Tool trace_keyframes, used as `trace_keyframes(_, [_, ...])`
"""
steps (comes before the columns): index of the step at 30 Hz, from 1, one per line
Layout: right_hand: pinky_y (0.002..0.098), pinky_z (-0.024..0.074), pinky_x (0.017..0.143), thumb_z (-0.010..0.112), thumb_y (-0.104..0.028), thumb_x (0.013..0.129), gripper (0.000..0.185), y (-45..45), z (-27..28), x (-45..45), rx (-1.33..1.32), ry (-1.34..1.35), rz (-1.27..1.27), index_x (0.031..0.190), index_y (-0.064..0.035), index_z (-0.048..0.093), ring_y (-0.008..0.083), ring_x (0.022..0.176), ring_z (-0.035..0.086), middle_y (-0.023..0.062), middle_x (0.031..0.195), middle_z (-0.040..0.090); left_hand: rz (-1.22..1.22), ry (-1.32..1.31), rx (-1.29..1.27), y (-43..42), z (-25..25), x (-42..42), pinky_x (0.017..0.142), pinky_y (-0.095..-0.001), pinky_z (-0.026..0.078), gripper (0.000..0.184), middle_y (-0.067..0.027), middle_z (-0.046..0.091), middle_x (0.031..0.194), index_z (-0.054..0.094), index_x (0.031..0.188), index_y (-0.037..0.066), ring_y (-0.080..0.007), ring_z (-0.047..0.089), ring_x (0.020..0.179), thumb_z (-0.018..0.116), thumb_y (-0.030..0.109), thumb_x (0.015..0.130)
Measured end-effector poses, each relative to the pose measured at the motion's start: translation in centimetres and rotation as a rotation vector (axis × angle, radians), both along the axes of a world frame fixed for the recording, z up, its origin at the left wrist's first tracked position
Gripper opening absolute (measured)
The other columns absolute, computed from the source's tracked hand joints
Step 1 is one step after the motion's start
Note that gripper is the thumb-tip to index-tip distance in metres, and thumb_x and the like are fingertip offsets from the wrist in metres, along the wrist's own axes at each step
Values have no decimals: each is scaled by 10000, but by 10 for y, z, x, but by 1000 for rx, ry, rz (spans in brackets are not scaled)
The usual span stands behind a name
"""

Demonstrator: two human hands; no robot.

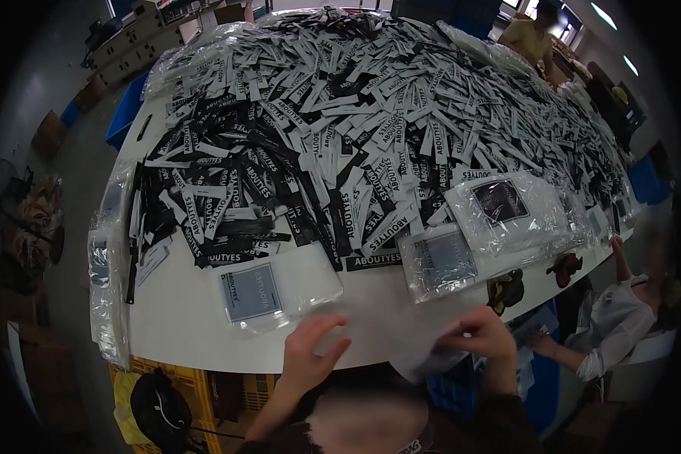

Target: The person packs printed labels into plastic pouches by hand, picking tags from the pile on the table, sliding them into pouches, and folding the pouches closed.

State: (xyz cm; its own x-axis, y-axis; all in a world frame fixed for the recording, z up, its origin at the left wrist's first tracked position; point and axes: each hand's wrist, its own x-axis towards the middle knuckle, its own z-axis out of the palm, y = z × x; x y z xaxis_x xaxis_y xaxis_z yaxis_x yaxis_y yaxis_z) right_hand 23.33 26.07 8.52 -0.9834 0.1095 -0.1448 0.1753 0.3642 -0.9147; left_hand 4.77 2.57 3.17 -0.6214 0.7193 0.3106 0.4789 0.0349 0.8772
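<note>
My left hand is at the front edge of the table, thumb and fingers apart with nothing visible between them. My right hand is closed, pinching a translucent plastic bag that is smeared by motion and hangs toward the left hand. Just beyond my left hand lies a stack of clear bags with a grey-blue printed panel. Past my right hand is another stack of printed bags, partly under a larger wrapped bundle of bags.
A heap of slim black and white packets covers most of the table. Wrapped plastic lines the left edge. Yellow crates and a black bag stand below. One person is at right, another at the back.
</note>
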Motion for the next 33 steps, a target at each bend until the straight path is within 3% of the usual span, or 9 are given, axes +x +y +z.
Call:
trace_keyframes(4, [302,518,706,702,-97,750,423,11,41,11,314,-492,268,1152,-56,575,249,794,660,123,938,667,306,275,-135,-7,-29,-24,907,-393,420,368,-125,595,1111,597,1058,32,-313,546,1064,710,100,714])
trace_keyframes(8, [355,477,832,718,-201,724,475,3,5,-57,465,-25,-21,1160,-93,566,296,997,582,110,1091,608,366,320,-215,2,-45,-27,979,-414,361,472,-133,549,1204,564,1123,19,-325,485,1157,720,94,684])
trace_keyframes(10, [361,423,906,676,-148,710,427,0,-17,-103,809,305,-60,1117,-62,578,286,1065,530,111,1084,586,347,346,-250,-5,-60,-29,993,-410,352,547,-142,539,1226,539,1165,17,-321,474,1176,727,85,657])
trace_keyframes(14, [348,389,928,601,-71,703,325,-2,-75,-145,1242,320,24,1020,-13,569,262,1049,518,124,1042,578,345,308,-233,-7,-58,-31,991,-410,355,559,-145,535,1236,541,1164,19,-314,476,1177,732,81,642])
trace_keyframes(16, [338,408,899,561,-47,690,275,-5,-80,-151,1164,213,159,962,-4,575,260,1021,528,129,994,577,333,296,-225,-7,-56,-31,988,-407,359,552,-144,537,1236,547,1157,17,-306,483,1175,734,81,641])
trace_keyframes(21, [360,464,837,556,-2,664,261,-11,-65,-140,990,501,105,925,-5,562,290,943,578,126,997,589,310,244,-233,-7,-52,-34,988,-406,366,544,-145,542,1231,552,1159,11,-303,484,1179,743,101,658])
trace_keyframes(24, [361,478,841,555,66,724,251,-15,-59,-130,747,665,-66,962,-7,524,265,929,605,125,988,601,246,171,-261,-13,-46,-41,986,-390,375,545,-143,538,1239,546,1177,14,-303,478,1186,741,111,677])
trace_keyframes(27, [329,469,856,463,-25,915,94,-25,-65,-133,-14,724,-606,1006,-11,445,156,867,600,101,938,584,194,91,-267,-16,-40,-46,982,-372,383,545,-139,530,1250,540,1194,19,-300,475,1190,734,111,693])
trace_keyframes(33, [265,451,629,501,-46,905,72,-18,-44,-127,-217,882,-902,933,-7,447,105,596,494,49,717,496,191,139,-275,-17,-42,-44,968,-359,397,525,-142,521,1261,536,1202,22,-291,476,1192,718,114,719])
